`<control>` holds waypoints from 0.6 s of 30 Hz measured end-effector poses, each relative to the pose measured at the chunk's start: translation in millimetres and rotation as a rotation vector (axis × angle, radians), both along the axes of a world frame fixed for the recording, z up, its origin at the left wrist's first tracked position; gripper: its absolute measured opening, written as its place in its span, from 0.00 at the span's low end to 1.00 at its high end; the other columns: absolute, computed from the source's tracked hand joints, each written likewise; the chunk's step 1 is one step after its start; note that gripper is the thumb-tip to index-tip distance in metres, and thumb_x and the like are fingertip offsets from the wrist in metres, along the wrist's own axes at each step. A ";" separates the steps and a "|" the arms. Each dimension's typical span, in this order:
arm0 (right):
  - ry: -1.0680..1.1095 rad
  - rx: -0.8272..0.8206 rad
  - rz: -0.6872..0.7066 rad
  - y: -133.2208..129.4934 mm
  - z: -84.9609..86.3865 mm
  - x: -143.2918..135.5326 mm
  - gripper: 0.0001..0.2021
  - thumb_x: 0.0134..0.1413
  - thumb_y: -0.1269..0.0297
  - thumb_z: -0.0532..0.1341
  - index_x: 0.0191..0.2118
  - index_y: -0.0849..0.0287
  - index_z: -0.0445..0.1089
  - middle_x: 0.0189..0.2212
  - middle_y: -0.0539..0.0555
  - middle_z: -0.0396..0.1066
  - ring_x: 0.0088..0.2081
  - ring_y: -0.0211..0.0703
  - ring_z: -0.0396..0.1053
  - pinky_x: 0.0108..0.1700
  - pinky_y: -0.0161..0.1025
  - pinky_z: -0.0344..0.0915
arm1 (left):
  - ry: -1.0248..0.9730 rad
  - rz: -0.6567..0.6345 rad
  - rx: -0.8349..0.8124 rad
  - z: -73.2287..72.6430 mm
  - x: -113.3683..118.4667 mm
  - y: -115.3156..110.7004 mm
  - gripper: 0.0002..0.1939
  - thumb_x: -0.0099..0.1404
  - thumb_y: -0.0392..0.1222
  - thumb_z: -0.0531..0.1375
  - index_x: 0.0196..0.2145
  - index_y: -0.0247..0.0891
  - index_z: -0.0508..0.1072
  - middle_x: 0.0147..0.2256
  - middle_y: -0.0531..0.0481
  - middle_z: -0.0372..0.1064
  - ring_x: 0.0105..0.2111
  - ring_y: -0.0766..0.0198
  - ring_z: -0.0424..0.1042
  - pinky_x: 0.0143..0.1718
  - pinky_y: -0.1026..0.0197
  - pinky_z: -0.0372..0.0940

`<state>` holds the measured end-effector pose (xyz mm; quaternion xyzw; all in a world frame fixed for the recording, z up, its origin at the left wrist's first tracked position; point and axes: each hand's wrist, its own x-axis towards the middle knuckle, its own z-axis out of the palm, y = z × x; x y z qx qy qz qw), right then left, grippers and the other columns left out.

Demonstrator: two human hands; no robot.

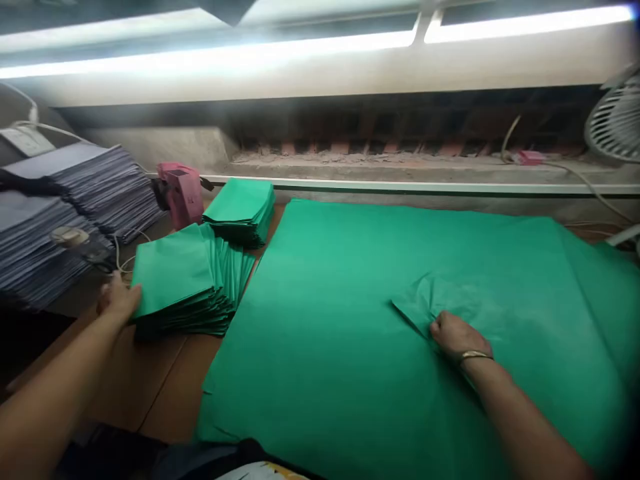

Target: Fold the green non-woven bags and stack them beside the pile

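A large green sheet [320, 300], of paper or thin cloth, lies spread over the middle and right of the table. My right hand [457, 333], with a bangle on the wrist, is closed on a bunched fold of green sheet material, and creases fan out around it. On the left, a fanned stack of folded green pieces [175, 267] leans to one side. My left hand [120, 297] is at this stack's left edge, thumb against or very near it, fingers apart and slightly blurred. Behind stands a second, neater green stack [240, 200].
Tall stacks of pale sheets [105, 187] stand at far left, with a cable and a small blurred device [75, 237] by them. A pink pouch-like object [183, 193] sits behind the green stacks. A fan [615, 120] is at upper right; tube lights [300, 50] hang above.
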<state>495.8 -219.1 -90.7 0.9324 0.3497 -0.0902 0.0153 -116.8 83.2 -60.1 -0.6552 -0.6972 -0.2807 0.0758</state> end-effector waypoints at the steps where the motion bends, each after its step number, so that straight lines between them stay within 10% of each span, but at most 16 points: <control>1: 0.005 0.020 0.000 -0.4 0.9 0.9 0.11 0.55 0.63 0.50 0.34 0.62 0.67 0.36 0.64 0.70 0.34 0.53 0.68 0.33 0.44 0.60 | 0.000 0.009 0.015 -4.1 5.3 1.9 0.30 0.64 0.51 0.53 0.59 0.31 0.55 0.56 0.41 0.58 0.52 0.38 0.61 0.49 0.40 0.61; 5: 0.043 0.154 0.022 -10.4 -0.5 0.5 0.12 0.54 0.62 0.47 0.32 0.60 0.65 0.31 0.59 0.71 0.33 0.46 0.68 0.35 0.39 0.61 | -0.188 -0.440 0.019 -28.2 97.4 -16.3 0.33 0.63 0.47 0.53 0.62 0.33 0.50 0.59 0.43 0.53 0.56 0.46 0.57 0.56 0.48 0.56; 10: 0.225 0.598 0.021 -39.6 -7.1 -2.8 0.20 0.45 0.45 0.49 0.28 0.57 0.64 0.23 0.53 0.68 0.27 0.45 0.65 0.30 0.38 0.61 | -0.784 -1.134 -0.679 -52.2 302.8 -83.2 0.33 0.63 0.40 0.56 0.63 0.37 0.49 0.49 0.42 0.66 0.43 0.63 0.68 0.45 0.60 0.65; 14: 0.329 0.777 -0.038 -58.6 -8.4 -6.5 0.22 0.38 0.41 0.54 0.26 0.58 0.65 0.22 0.51 0.66 0.27 0.44 0.63 0.31 0.39 0.61 | -1.027 -1.168 -1.067 -52.3 434.2 -134.6 0.32 0.65 0.39 0.55 0.63 0.36 0.48 0.45 0.43 0.67 0.35 0.69 0.68 0.36 0.66 0.65; 18: 0.375 0.845 -0.088 -73.7 -7.9 -7.9 0.22 0.38 0.41 0.56 0.26 0.58 0.64 0.21 0.50 0.64 0.26 0.41 0.60 0.30 0.37 0.60 | -0.965 -1.126 -1.136 -46.9 507.4 -163.2 0.38 0.63 0.41 0.58 0.64 0.37 0.43 0.43 0.44 0.68 0.33 0.69 0.68 0.34 0.67 0.63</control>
